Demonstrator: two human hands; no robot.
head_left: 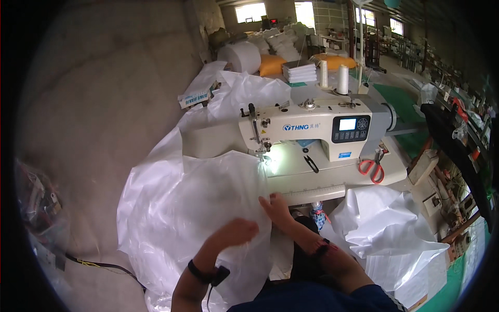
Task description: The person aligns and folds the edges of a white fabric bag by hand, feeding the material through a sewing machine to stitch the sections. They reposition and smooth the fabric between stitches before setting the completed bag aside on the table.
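Note:
A large white plastic sheet (208, 192) spreads over the left of the sewing machine and hangs toward me. Its top edge reaches the needle area of the white sewing machine (296, 125), where a lamp shines. My right hand (276, 209) is at the sheet's right edge, just in front of the machine bed, its fingertips closed on that edge. My left hand (236, 232) is over the middle of the sheet, to the left of my right hand. Its fingers are smeared, so I cannot see whether they grip the material.
Red-handled scissors (372, 169) and black thread snips (311, 164) lie on the machine bed. Thread cones (343, 79) stand behind the machine. More white sheeting (384, 229) is piled at the right. A white roll (240, 56) and an orange bundle (272, 65) sit at the back.

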